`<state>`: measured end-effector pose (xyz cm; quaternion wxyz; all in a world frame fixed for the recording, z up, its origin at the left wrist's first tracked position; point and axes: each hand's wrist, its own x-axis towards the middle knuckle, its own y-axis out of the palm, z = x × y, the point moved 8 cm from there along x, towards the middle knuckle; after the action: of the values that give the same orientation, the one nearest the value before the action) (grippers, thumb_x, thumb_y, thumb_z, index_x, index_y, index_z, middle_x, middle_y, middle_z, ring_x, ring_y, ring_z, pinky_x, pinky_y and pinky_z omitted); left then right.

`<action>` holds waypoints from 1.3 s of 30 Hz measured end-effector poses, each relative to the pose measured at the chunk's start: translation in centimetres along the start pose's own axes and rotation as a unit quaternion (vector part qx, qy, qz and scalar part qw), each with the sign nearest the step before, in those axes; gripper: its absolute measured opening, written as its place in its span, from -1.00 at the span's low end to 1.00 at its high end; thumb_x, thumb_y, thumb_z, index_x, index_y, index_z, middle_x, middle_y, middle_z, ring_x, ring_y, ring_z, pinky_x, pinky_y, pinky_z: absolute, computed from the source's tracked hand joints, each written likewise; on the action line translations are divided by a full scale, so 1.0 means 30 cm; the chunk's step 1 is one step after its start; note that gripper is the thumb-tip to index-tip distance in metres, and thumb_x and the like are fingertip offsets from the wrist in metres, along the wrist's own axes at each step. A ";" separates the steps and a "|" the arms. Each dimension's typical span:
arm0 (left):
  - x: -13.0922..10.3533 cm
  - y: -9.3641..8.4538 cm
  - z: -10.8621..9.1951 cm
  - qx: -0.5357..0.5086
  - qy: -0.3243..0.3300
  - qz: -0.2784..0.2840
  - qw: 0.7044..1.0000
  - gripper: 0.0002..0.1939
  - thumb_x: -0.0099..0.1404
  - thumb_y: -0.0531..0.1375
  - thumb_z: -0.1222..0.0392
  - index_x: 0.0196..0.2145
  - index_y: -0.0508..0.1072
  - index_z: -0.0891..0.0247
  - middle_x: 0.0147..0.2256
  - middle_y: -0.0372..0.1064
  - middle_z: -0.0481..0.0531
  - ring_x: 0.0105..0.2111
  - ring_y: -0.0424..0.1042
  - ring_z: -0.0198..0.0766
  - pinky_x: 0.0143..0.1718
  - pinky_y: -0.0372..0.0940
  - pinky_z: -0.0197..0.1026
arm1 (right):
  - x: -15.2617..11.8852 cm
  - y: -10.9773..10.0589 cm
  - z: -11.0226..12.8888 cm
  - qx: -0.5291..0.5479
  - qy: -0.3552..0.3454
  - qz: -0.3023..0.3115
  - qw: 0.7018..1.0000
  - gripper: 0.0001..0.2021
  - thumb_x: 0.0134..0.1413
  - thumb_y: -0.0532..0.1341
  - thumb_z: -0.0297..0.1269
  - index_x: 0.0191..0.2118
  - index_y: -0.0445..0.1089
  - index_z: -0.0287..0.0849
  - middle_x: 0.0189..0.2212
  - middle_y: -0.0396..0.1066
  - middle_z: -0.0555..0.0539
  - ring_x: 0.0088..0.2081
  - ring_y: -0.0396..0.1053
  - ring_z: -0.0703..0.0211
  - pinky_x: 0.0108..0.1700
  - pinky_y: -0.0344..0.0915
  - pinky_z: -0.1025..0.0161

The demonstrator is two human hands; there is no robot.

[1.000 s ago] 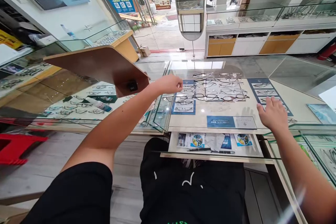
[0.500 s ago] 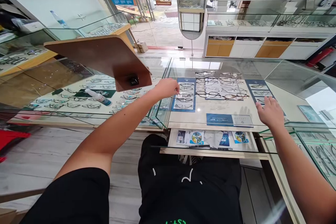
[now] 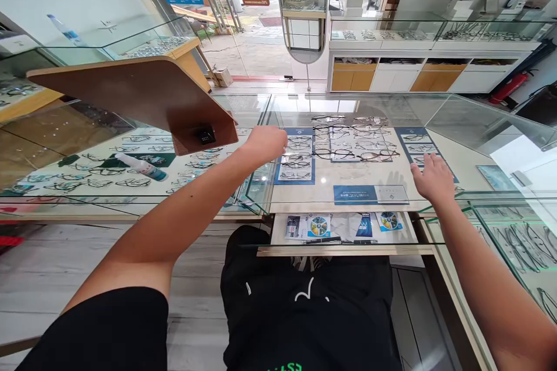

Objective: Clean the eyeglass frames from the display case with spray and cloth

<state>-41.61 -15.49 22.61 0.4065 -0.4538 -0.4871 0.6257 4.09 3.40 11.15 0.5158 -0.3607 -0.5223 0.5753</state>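
Note:
My left hand has its fingers curled together over the glass counter, at the left edge of a blue-bordered tray of glasses; whether it holds something is hidden. My right hand rests palm down on the glass with its fingers spread, beside another blue tray of glasses. Between the hands, several pairs of glasses lie in rows. A blue and grey card is nearer to me.
A brown mirror-like board stands at the left, near a white bottle. Below the counter edge a drawer holds leaflets and pens. Glass display cases with glasses flank the right side.
The whole view has shifted slightly, so the counter and both hands appear further left. Both hands keep nearly the same place over the counter.

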 end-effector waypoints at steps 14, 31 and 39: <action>0.153 -0.028 -0.447 -0.037 0.151 0.006 0.988 -0.69 0.33 0.30 0.06 -0.05 0.76 0.12 -0.15 0.68 0.18 -0.13 0.59 0.04 -0.13 0.33 -0.10 | -0.001 -0.009 0.010 0.014 -0.001 -0.003 1.000 -0.21 0.51 -0.12 0.13 0.57 0.10 -0.37 0.60 0.02 -0.40 0.59 -0.03 -0.35 0.56 -0.03 -0.26; -0.065 -0.097 -0.296 -0.369 0.140 -0.097 0.914 -0.78 0.29 0.35 0.01 -0.38 0.71 0.17 -0.60 0.23 -0.05 -0.55 0.18 -0.27 -0.44 0.01 -0.14 | 0.011 -0.068 0.019 -0.003 -0.002 -0.009 1.000 -0.25 0.44 -0.01 0.09 0.46 0.28 -0.41 0.47 0.27 -0.48 0.47 0.20 -0.39 0.43 0.18 -0.24; -0.183 0.085 -0.183 -0.637 0.089 -0.181 0.744 -0.57 0.26 0.39 -0.25 -0.33 0.60 0.21 -0.61 -0.05 -0.20 -0.57 -0.09 -0.37 -0.45 -0.09 -0.18 | -0.089 -0.244 0.467 0.225 -0.143 -0.053 0.963 -0.66 0.34 0.17 -0.01 -0.31 0.52 -0.13 -0.46 0.47 -0.10 -0.38 0.35 0.05 -0.26 0.19 0.12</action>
<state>-35.09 -19.88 20.43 0.1704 -0.5639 -0.8070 0.0415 -7.14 -2.97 20.66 0.5332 -0.1219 -0.4661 0.6954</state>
